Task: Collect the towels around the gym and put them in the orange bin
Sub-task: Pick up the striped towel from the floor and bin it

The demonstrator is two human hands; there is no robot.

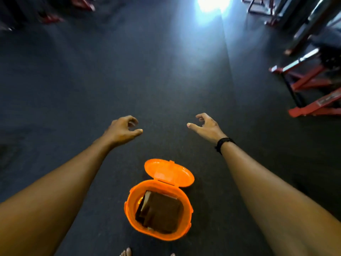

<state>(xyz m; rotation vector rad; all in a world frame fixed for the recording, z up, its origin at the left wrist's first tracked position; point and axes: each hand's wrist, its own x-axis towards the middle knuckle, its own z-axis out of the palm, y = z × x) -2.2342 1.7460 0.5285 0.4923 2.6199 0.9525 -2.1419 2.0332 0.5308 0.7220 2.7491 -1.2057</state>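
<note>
Several folded towels point(162, 212) inside orange bin point(132, 198)

Likely a gym: dark rubber floor point(129, 71), blurred red machine frames point(310, 84).

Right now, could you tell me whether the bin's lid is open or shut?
Open: the lid is tipped back behind the bin, showing folded towels inside.

I see only the top brown towel point(162, 211) in the orange bin point(129, 206); what lies beneath it is hidden, apart from a pale edge. My toes point(126, 252) are cut off by the bottom edge. The red machine frames point(311, 89) run off the right side, blurred (top-left ones too). Glare point(210, 4) washes out the floor at the top.
</note>
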